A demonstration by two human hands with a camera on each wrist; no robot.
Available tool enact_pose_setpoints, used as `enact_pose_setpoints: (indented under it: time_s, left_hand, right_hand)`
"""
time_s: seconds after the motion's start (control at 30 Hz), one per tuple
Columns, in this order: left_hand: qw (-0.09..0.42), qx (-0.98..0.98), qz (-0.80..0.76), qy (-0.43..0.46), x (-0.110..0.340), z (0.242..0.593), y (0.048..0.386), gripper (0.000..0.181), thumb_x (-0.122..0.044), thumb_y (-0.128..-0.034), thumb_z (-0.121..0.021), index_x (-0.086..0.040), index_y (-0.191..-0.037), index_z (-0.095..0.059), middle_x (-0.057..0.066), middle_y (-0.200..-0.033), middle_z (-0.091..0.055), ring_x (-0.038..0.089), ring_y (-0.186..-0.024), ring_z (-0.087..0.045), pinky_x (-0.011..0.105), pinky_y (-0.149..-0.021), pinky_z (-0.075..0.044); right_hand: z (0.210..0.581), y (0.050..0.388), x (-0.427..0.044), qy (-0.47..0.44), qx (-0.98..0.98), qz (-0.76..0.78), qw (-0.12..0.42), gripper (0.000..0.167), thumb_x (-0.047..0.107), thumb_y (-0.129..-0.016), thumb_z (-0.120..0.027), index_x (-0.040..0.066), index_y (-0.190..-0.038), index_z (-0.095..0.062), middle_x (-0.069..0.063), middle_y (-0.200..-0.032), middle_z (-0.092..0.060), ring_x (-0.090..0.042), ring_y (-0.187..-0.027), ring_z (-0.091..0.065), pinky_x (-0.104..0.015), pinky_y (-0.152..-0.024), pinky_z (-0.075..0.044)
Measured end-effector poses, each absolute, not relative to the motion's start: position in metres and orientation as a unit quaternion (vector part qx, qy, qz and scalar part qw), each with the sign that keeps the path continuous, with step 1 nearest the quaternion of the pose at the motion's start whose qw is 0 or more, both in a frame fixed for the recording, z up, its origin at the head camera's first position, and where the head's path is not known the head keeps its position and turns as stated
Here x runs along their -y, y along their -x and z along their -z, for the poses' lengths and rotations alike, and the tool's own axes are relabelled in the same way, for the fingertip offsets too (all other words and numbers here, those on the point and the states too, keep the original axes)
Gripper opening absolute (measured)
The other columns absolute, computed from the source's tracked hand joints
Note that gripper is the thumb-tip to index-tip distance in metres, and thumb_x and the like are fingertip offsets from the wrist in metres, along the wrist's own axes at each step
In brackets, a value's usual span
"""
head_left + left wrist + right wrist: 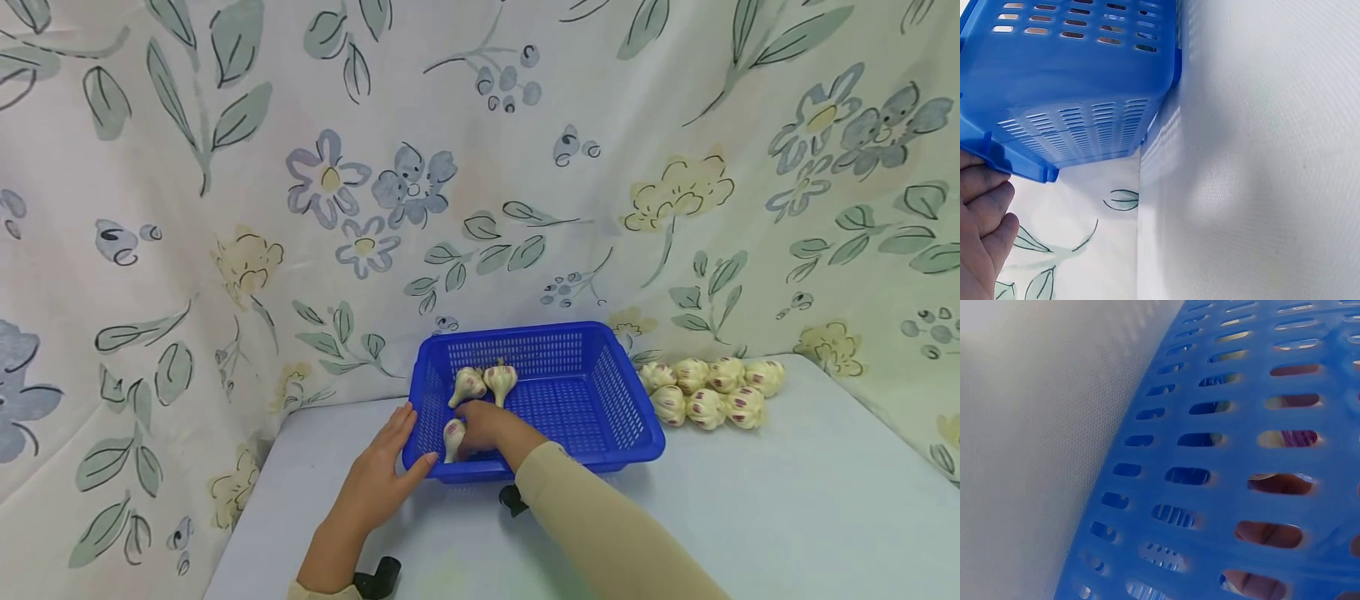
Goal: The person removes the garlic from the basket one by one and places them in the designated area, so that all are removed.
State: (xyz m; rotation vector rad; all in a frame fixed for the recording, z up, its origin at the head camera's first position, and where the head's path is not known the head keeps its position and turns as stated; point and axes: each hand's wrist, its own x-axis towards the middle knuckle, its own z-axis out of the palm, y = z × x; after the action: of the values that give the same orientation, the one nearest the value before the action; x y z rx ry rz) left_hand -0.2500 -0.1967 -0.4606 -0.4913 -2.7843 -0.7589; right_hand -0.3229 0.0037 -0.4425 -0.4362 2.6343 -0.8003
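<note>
A blue plastic basket [600, 457] stands on the table with three garlic bulbs in its left part. My left hand [380, 469] rests against the basket's near left corner, fingers fairly straight along the left rim and thumb at the front. In the left wrist view its fingertips [999, 206] touch the rim. Inside the basket, my right hand [491, 429] has its fingers curled at the nearest garlic bulb [453, 439]; the thumb is hidden. Beyond it lie another garlic bulb [468, 384] and a third garlic bulb [501, 380]. Through the slots, the right wrist view shows fingers [1269, 534] beside purple-streaked garlic.
Several garlic bulbs [707, 408] sit grouped in two rows on the white table [832, 500], right of the basket. A flowered cloth [480, 167] hangs behind the table. Black wrist-camera parts [378, 577] show at the wrists.
</note>
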Motion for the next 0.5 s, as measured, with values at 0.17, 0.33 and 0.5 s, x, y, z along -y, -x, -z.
enact_pose_setpoints:
  time_s: [0.17,0.33,0.5]
  left_hand:
    - [0.107,0.945,0.260,0.168,0.1967,0.4608,0.2501,0.075,-0.051,-0.0929,-0.062,-0.009,-0.151,-0.039,0.004,-0.161,-0.031,0.028,-0.148,-0.030,0.054,-0.114,-0.034]
    - [0.103,0.945,0.259,0.170,0.1971,0.4616,0.2512,0.076,-0.054,-0.0931,-0.059,-0.009,-0.152,-0.038,0.004,-0.161,-0.031,0.028,-0.148,-0.029,0.054,-0.114,-0.033]
    - [0.101,0.946,0.259,0.165,0.1971,0.4612,0.2510,0.076,-0.053,-0.0931,-0.060,-0.010,-0.152,-0.038,0.002,-0.161,-0.030,0.027,-0.148,-0.029,0.054,-0.114,-0.034]
  right_hand:
    - [0.4415,0.3216,-0.0038,0.153,-0.931,0.281,0.175,0.074,0.019,-0.070,-0.086,0.007,-0.137,-0.057,-0.009,-0.134,-0.062,-0.028,-0.126,-0.056,-0.045,-0.110,-0.042]
    - [0.4416,0.3225,-0.0055,0.159,-0.927,0.300,0.160,0.074,0.014,-0.065,-0.087,0.008,-0.134,-0.059,-0.009,-0.128,-0.065,-0.027,-0.118,-0.060,-0.044,-0.105,-0.046]
    - [0.4424,0.3267,-0.0056,0.156,-0.921,0.339,0.115,0.077,0.008,-0.064,-0.088,0.005,-0.135,-0.058,-0.012,-0.128,-0.064,-0.028,-0.115,-0.062,-0.044,-0.101,-0.049]
